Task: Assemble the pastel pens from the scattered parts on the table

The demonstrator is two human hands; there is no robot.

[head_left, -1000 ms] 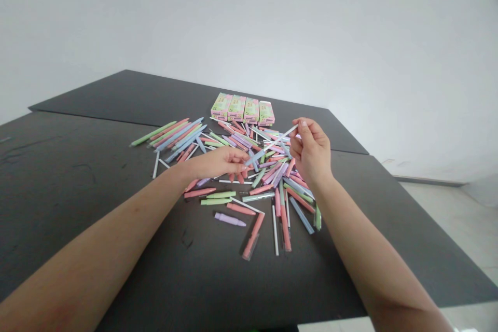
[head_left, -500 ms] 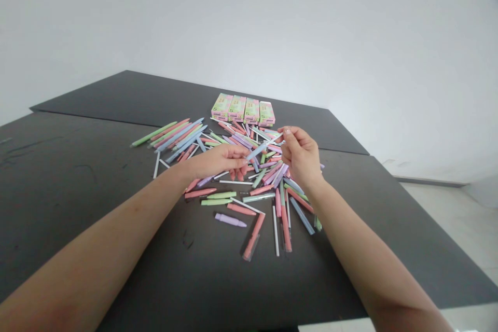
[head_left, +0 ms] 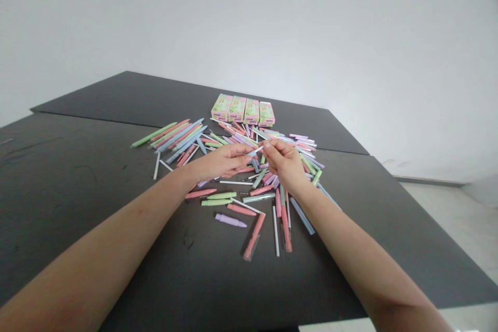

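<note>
My left hand (head_left: 227,160) is closed around a light blue pen barrel (head_left: 252,154), mostly hidden by the fingers. Thumb and fingers of my right hand (head_left: 285,162) pinch the end of a thin white pen refill (head_left: 259,149), which lies in line with the barrel. How deep the refill sits in the barrel I cannot tell. Below both hands spreads a pile of loose pastel pen parts. Nearer to me lie a purple tapered barrel piece (head_left: 231,220), a red barrel with a clear cap (head_left: 254,237) and a white refill (head_left: 276,231).
Several small pink and green boxes (head_left: 251,110) stand in a row behind the pile. A group of whole-length pens (head_left: 177,135) lies to the left. The dark table (head_left: 187,280) has a seam between its two tops, and a pale wall (head_left: 249,21) rises behind.
My right hand has moved left and slightly down, close to my left hand. Much less of the refill and blue barrel shows between them. Pens at the right of the pile are uncovered.
</note>
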